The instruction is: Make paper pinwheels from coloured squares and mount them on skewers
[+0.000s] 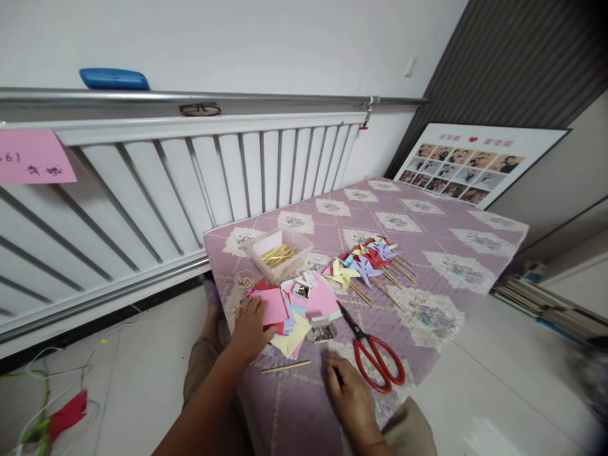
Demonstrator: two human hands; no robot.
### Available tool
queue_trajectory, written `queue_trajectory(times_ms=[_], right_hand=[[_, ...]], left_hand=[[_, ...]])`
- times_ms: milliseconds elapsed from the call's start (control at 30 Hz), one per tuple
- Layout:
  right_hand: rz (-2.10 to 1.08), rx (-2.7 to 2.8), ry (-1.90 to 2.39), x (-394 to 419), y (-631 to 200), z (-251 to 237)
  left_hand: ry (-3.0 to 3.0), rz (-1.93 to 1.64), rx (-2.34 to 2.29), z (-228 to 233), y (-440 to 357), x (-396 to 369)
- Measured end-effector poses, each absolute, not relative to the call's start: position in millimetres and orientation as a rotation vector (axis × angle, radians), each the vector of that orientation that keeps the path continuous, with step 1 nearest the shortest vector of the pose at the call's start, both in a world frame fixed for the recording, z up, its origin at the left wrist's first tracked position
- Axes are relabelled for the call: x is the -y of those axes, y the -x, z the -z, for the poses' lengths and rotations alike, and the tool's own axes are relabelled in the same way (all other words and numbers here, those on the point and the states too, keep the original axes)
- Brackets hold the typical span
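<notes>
Beside scissors [360, 335], the right hand [351, 391] rests curled; the left hand [251, 326] spreads over papers [276, 306].

Brown trousers [202, 361], bare forearms [209, 391], purple footwear [212, 295] (blurred)

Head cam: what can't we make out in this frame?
All head view:
- Right hand: curled fingers hide the palm; can't tell if it holds anything.
- Paper: left hand covers part of the stack.
- Pinwheels: they overlap, hiding the exact count.
- Shiny bits in the open box nearer the scissors: too small to identify.
- Pink note: left edge cuts off its writing.
</notes>
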State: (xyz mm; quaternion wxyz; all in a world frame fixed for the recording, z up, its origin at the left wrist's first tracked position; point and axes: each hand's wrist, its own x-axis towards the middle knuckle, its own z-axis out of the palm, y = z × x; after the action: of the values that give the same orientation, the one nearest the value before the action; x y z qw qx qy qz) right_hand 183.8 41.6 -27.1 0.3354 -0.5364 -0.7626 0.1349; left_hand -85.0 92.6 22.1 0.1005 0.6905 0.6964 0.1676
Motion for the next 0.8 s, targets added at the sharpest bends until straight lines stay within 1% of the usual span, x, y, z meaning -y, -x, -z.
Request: queue_trajectory(times_ms=[200,500,800], right_hand=[[-0.336,1.998,1.406,-41.9,-182.8,25.2],[-0.356,1.986,1.419,-41.5,-182.3,22.2],[-0.37,1.998,1.439,-41.1,-183.0,23.9]], left_hand=[[-2.01,-0.384,-2.051,-19.3,85.8,-93.4],[-2.076,-0.477,-2.019,-16.8,90.7,-94.5],[-2.041,-0.548,-1.936,-27.1,95.6,-100.5]])
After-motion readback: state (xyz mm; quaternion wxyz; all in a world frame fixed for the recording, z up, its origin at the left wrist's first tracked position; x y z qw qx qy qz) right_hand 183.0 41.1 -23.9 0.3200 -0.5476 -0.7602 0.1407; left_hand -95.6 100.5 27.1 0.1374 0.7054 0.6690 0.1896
